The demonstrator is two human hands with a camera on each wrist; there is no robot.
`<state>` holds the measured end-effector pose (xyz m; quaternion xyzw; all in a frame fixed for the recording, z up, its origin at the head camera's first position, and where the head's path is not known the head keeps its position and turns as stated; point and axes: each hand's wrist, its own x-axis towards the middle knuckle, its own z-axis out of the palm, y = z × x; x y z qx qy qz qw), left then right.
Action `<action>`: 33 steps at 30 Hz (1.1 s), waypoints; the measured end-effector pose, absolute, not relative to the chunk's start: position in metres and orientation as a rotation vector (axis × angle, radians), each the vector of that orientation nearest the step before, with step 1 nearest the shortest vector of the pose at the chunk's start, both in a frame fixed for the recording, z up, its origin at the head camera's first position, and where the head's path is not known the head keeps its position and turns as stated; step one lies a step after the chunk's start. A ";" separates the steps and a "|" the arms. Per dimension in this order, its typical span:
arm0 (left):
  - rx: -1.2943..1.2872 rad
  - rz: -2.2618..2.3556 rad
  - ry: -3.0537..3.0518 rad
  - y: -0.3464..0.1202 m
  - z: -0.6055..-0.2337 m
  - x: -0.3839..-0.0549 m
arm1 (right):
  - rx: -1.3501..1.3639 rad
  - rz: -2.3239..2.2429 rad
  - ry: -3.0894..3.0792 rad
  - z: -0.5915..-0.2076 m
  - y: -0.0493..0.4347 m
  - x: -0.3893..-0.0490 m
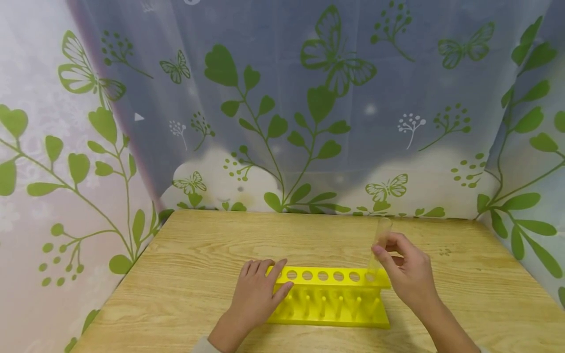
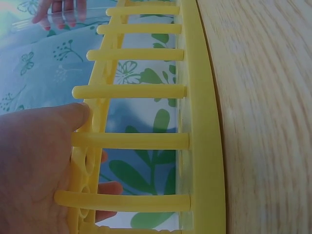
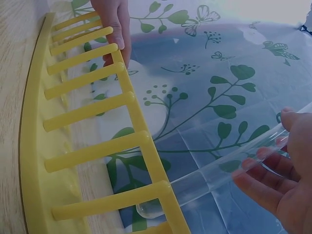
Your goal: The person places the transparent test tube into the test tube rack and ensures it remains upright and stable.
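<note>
A yellow test tube rack (image 1: 328, 321) stands on the table, with a row of round holes along its top bar and upright pegs below. My left hand (image 1: 256, 296) grips the left end of that top bar, thumb in front; in the left wrist view its other fingers (image 2: 111, 189) show behind the bar. Between thumb and fingers my right hand (image 1: 408, 272) pinches a clear test tube (image 1: 383, 230), which leans slightly to the right. The tube's rounded lower end (image 3: 150, 209) overlaps the rack's top bar at the rightmost hole.
The wood-grain table (image 1: 212, 240) reaches back to a blue-grey curtain (image 1: 273, 98) printed with green leaves and butterflies. Similar patterned cloth (image 1: 39, 215) hangs along the left and right sides.
</note>
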<state>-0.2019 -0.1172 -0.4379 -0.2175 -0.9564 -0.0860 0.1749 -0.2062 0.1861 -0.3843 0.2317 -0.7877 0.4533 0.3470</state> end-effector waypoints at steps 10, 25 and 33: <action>-0.620 -0.245 -2.692 -0.117 -0.438 -0.204 | 0.578 1.187 -2.067 -0.385 0.185 -0.207; -0.628 -0.263 -2.689 -0.118 -0.434 -0.206 | 0.545 1.178 -2.110 -0.383 0.185 -0.209; -0.630 -0.273 -2.689 -0.117 -0.434 -0.205 | 0.535 1.190 -2.131 -0.383 0.185 -0.208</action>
